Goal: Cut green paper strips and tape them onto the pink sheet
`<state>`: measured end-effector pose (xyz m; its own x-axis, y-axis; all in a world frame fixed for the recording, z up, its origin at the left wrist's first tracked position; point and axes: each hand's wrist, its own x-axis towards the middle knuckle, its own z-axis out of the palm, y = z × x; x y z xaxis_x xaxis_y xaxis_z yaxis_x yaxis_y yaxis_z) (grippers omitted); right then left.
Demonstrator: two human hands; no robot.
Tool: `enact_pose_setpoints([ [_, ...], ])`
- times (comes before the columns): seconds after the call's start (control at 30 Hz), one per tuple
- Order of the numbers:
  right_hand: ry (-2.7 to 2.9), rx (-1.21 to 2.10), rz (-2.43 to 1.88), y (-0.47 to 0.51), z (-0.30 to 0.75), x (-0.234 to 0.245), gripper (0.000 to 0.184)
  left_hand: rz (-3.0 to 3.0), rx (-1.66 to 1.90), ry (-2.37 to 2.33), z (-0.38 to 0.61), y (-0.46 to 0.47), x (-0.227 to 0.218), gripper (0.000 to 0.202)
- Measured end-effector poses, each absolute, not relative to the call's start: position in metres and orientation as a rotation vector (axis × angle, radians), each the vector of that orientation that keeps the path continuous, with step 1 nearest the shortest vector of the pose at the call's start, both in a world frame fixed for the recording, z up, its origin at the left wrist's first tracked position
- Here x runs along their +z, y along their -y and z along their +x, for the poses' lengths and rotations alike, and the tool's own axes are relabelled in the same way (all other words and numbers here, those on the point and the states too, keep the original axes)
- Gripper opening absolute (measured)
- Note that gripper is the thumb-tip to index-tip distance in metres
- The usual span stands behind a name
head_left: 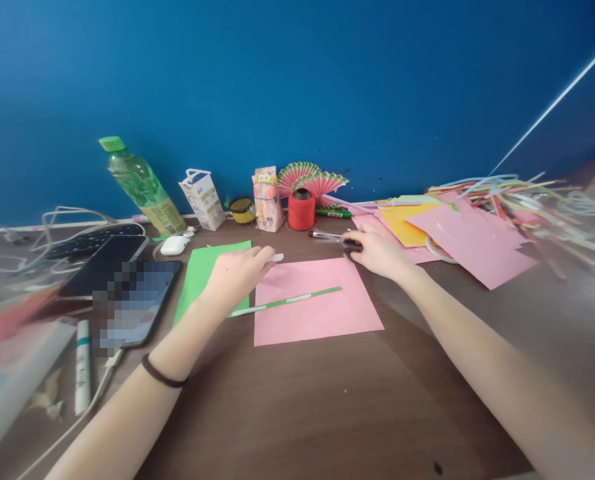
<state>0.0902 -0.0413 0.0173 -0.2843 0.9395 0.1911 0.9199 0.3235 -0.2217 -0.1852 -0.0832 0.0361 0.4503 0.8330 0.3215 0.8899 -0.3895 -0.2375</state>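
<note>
The left hand's grip (245,267) pinches a white scrap (278,257); the right hand (375,250) touches scissors (352,248) at one o'clock from the pink sheet (322,323), clasped or loose I cannot tell.

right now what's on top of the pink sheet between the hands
A narrow green-and-white strip lies across the pink sheet, its left end over the green sheet. Anything beneath the pink sheet is covered.

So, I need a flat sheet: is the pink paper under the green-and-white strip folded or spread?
Spread: the pink paper lies flat with no visible fold, and the green-and-white strip lies across it.
</note>
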Motion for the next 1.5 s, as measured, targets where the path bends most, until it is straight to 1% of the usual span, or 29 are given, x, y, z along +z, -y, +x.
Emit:
enact_pose_setpoints([
  [0.17, 2.360, 0.137, -1.619, 0.041, 0.088, 0.017, 0.036, -2.353, -0.242, 1.497, -0.185, 0.084, 0.035, 0.030],
  [0.23, 2.260, 0.092, -1.590, 0.041, 0.087, 0.017, 0.034, -2.370, -0.276, 1.552, -0.184, 0.084, 0.036, 0.028],
  [0.3, 2.194, 0.116, -1.506, 0.041, 0.084, 0.018, 0.033, -2.403, -0.360, 1.665, -0.183, 0.085, 0.037, 0.024],
  [0.4, 2.212, 0.275, -1.364, 0.044, 0.079, 0.020, 0.033, -2.519, -0.656, 1.997, -0.182, 0.086, 0.040, 0.019],
  [0.5, 2.219, 0.370, -1.264, 0.048, 0.072, 0.021, 0.034, -2.640, -1.122, 2.302, -0.182, 0.084, 0.041, 0.020],
  [0.57, 2.231, 0.397, -1.224, 0.051, 0.069, 0.022, 0.035, -2.691, -1.355, 2.363, -0.183, 0.083, 0.041, 0.023],
  [0.67, 2.251, 0.419, -1.197, 0.053, 0.065, 0.023, 0.037, -2.728, -1.516, 2.392, -0.184, 0.082, 0.040, 0.028],
  [0.87, 2.295, 0.419, -1.184, 0.055, 0.062, 0.022, 0.037, -2.739, -1.673, 2.409, -0.184, 0.081, 0.040, 0.026],
  [1.03, 2.331, 0.402, -1.181, 0.056, 0.060, 0.022, 0.039, -2.713, -1.818, 2.446, -0.183, 0.081, 0.039, 0.029],
  [1.3, 2.374, 0.376, -1.176, 0.059, 0.059, 0.025, 0.040, -2.669, -1.803, 2.400, -0.184, 0.080, 0.036, 0.025],
  [1.5, 2.321, 0.348, -1.245, 0.055, 0.063, 0.023, 0.038, -2.399, -1.806, 2.363, -0.190, 0.073, 0.033, 0.023],
])
